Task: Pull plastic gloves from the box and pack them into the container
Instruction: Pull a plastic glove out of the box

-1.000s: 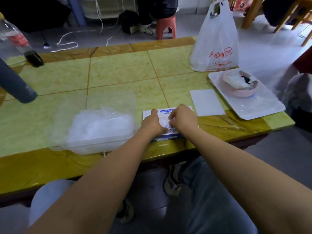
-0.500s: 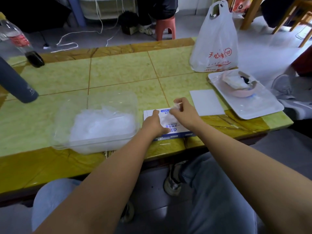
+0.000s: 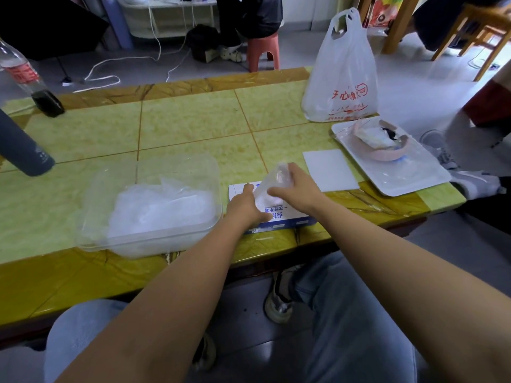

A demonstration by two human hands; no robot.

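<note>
At the near bench [image 3: 193, 120] edge, left hand [image 3: 246, 205] presses the box [image 3: 290, 214], right hand [image 3: 297, 189] pinches a glove [image 3: 272, 178]; weak pressure could let the box lift too.

Green-tiled table [image 3: 193, 125] with amber edging — grey floor [image 3: 409, 78] behind, a pink stool [image 3: 262, 49], a wooden chair [image 3: 495, 22].

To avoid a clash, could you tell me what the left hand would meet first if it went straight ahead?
Most likely the glove that the right hand holds above the box, just ahead of the left hand; their heights are hard to compare, so it might pass beneath.
</note>
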